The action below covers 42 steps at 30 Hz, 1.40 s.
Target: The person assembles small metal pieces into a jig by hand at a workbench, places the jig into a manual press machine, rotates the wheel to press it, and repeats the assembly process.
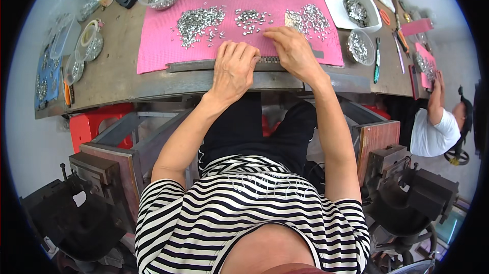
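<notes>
L hand [235, 65] curled over the bar [191, 65], knuckles up; R hand [295, 52] slants in, fingers pointing left, just past the bar's far edge. Can't tell if either's pinching anything, grips hidden. Bar's right at the hands, long axis L–R along the pink mat's [159, 39] near edge; mid pile [249, 20] just beyond, R fingertips nearer than L.

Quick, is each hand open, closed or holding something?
Left hand: fingers curled at the metal bar; whether it grips anything cannot be told.
Right hand: fingers bent; whether it holds anything is hidden.
</notes>
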Each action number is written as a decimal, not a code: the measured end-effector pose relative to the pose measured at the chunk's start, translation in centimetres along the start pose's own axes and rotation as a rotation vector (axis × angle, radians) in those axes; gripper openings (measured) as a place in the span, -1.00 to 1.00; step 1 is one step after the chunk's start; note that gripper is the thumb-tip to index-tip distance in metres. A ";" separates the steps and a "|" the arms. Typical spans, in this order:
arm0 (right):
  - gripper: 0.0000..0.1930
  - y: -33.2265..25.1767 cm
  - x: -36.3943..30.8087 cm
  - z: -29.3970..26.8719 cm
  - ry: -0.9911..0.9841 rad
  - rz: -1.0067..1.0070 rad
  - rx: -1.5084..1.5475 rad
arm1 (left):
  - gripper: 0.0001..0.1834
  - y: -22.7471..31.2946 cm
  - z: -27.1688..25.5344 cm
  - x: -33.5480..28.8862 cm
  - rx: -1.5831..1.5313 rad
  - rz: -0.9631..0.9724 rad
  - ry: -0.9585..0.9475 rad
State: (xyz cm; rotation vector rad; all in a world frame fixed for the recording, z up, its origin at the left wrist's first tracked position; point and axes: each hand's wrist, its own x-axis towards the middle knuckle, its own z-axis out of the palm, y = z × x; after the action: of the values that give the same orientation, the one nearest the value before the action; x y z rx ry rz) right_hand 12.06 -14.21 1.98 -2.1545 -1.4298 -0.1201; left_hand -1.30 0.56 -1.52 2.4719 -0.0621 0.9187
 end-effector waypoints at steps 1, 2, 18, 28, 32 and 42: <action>-0.75 0.1 0.3 0.0 0.039 0.045 0.049 | -0.93 0.0 0.0 0.1 -0.001 0.002 0.000; -0.75 0.3 0.5 0.3 0.039 0.046 0.048 | -0.93 0.0 0.1 0.1 -0.005 0.001 -0.001; -0.90 1.6 2.1 3.2 0.158 0.053 -0.047 | -0.91 -0.1 0.2 0.2 -0.077 -0.024 0.062; -0.91 1.3 2.4 3.8 0.206 0.009 -0.074 | -0.88 -0.3 0.1 0.1 -0.117 -0.013 0.046; -0.90 1.5 1.8 3.4 0.190 0.001 -0.125 | -0.88 -0.3 0.2 0.1 -0.089 0.005 0.046; -0.90 1.3 1.3 2.5 0.141 0.010 -0.150 | -0.91 -0.6 -0.5 1.1 -0.037 -0.034 0.013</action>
State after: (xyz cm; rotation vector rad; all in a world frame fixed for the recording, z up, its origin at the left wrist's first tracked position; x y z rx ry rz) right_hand 13.17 -12.33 -0.15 -2.2239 -1.3676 -0.3786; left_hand -0.61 1.51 -0.74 2.4253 -0.0325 0.9111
